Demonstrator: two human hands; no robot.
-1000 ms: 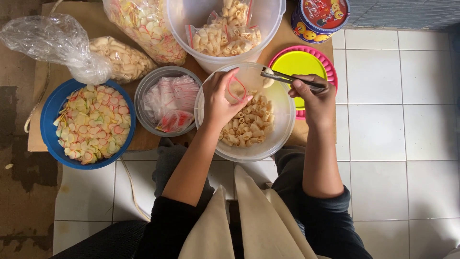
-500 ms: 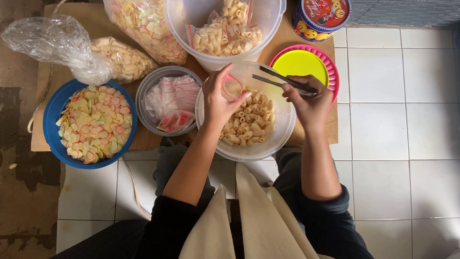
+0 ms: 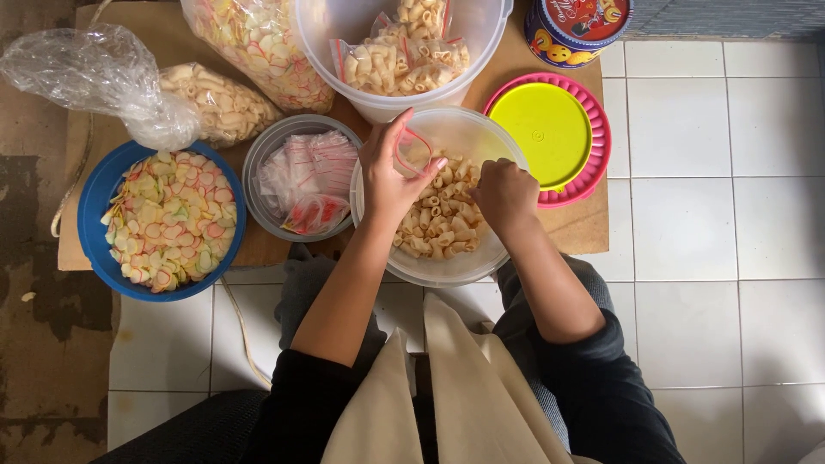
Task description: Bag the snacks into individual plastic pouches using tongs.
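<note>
While both hands work over the clear bowl [image 3: 447, 266]:
Left hand [image 3: 391, 176]: fingers pinch open a small clear bag [image 3: 415, 155].
Right hand [image 3: 505, 196]: fisted in macaroni [image 3: 434, 228]; contents hidden.

The bowl [image 3: 447, 266] with the pasta [image 3: 438, 228] is clear, smooth plastic. The small bag [image 3: 412, 155] in the left hand [image 3: 391, 176] is thin, shiny plastic. The board [image 3: 576, 228] underneath is matt brown cardboard. The floor [image 3: 713, 215] is smooth, glossy white tile. The lid [image 3: 550, 129] is smooth yellow and pink plastic. The tin [image 3: 576, 30] looks like shiny metal.
</note>
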